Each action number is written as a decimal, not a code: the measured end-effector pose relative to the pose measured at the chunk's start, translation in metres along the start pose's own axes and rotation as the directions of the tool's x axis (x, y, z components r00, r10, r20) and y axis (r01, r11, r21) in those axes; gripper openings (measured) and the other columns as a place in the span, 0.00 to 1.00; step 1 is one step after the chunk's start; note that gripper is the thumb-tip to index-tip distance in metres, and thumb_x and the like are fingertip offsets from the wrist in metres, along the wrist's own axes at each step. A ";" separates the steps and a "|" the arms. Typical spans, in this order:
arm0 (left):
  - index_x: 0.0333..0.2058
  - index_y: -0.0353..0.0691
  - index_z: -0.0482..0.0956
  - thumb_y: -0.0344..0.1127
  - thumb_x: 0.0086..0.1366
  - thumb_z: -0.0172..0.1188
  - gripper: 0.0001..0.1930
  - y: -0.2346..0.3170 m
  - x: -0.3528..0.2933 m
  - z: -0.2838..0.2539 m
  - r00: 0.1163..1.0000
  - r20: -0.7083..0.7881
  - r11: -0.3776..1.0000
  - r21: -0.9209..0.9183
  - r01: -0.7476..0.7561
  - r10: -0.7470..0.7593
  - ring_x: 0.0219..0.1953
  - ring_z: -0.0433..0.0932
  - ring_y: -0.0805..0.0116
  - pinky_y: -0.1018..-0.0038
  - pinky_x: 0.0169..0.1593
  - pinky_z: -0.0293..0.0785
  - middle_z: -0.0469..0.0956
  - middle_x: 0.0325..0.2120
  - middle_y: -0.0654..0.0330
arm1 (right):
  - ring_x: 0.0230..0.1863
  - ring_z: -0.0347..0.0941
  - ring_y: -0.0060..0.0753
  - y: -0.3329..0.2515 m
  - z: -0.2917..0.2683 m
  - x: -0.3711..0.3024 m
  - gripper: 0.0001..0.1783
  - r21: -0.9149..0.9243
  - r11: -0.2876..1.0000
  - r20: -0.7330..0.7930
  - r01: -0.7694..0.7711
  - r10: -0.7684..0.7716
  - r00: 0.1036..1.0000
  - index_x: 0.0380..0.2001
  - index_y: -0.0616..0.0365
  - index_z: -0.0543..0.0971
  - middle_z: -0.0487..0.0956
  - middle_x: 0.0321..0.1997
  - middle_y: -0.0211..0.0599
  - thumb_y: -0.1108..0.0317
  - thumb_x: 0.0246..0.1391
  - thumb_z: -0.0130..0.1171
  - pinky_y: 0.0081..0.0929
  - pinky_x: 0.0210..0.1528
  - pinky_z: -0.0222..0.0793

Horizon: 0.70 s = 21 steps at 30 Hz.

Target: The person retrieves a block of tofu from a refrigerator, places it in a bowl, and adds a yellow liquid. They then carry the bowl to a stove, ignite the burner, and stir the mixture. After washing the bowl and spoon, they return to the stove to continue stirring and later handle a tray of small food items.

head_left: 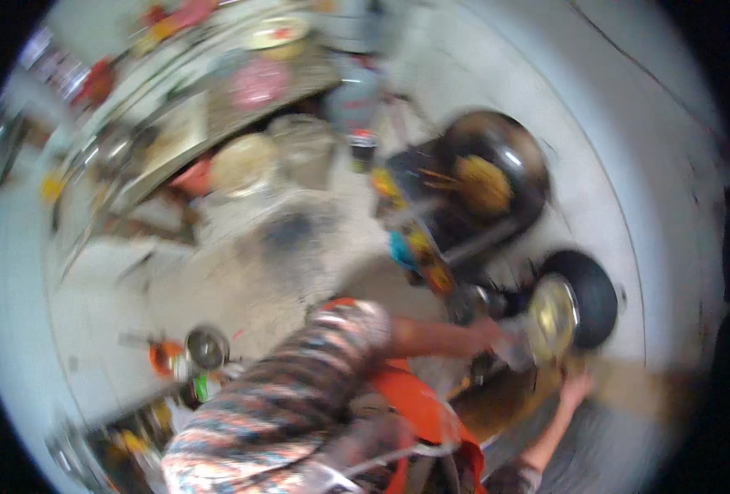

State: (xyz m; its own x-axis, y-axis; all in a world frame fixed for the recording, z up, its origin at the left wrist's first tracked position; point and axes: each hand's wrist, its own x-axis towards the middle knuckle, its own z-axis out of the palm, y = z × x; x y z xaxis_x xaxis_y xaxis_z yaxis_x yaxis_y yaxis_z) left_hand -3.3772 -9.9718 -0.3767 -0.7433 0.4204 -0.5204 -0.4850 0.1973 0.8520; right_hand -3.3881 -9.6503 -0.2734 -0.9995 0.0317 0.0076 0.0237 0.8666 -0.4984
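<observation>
My left arm, in a striped patterned sleeve, reaches right across the view. Motion smears my left hand [488, 333]. It looks closed at a pale, translucent thing [515, 350] whose kind I cannot make out. Just beyond that thing is a shiny round bowl [552, 319] with something yellowish in it. The bowl overlaps a black wok [597, 300] behind it. From the lower edge comes my right hand [577, 385], close below the bowl. Its fingers are too blurred to show whether they touch the bowl or hold anything.
A large dark wok [517, 140] holds a brown heap [484, 185], with sticks beside it. A long worktable [307, 78] at the back left carries a pink item [259, 82]; buckets [299, 148] stand below. On the floor to the left is a metal pot [207, 346].
</observation>
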 end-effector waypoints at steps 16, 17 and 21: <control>0.50 0.24 0.67 0.43 0.36 0.72 0.43 0.062 0.115 0.048 0.967 -0.228 0.985 -0.152 0.079 -0.113 0.54 0.69 0.49 0.63 0.54 0.69 0.68 0.50 0.39 | 0.54 0.60 0.57 0.013 0.051 0.010 0.30 -0.549 0.819 0.005 -0.167 0.203 0.979 0.53 0.59 0.65 0.66 0.54 0.51 0.62 0.48 0.60 0.43 0.54 0.59; 0.52 0.27 0.65 0.44 0.35 0.73 0.45 0.065 0.117 0.047 0.964 -0.237 0.985 -0.149 0.084 -0.117 0.55 0.68 0.49 0.63 0.55 0.68 0.67 0.51 0.41 | 0.53 0.61 0.57 0.014 0.049 0.009 0.29 -0.547 0.820 0.010 -0.169 0.208 0.978 0.53 0.59 0.65 0.66 0.53 0.51 0.62 0.48 0.60 0.43 0.53 0.59; 0.53 0.29 0.64 0.44 0.33 0.74 0.47 0.076 0.115 0.043 0.941 -0.324 0.990 -0.124 0.062 -0.100 0.54 0.68 0.52 0.63 0.55 0.68 0.66 0.52 0.44 | 0.51 0.63 0.57 0.027 0.035 0.002 0.27 -0.543 0.824 0.026 -0.162 0.209 0.978 0.50 0.59 0.67 0.68 0.50 0.51 0.62 0.48 0.60 0.43 0.51 0.61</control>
State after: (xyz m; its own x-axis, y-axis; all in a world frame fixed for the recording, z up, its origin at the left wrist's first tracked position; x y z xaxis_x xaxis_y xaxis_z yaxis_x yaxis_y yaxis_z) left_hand -3.4802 -9.8705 -0.3695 -0.8001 0.0893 -0.5931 -0.5837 0.1116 0.8043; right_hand -3.3900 -9.6441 -0.3177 -0.9727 0.1993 -0.1193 0.1934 0.9793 0.0590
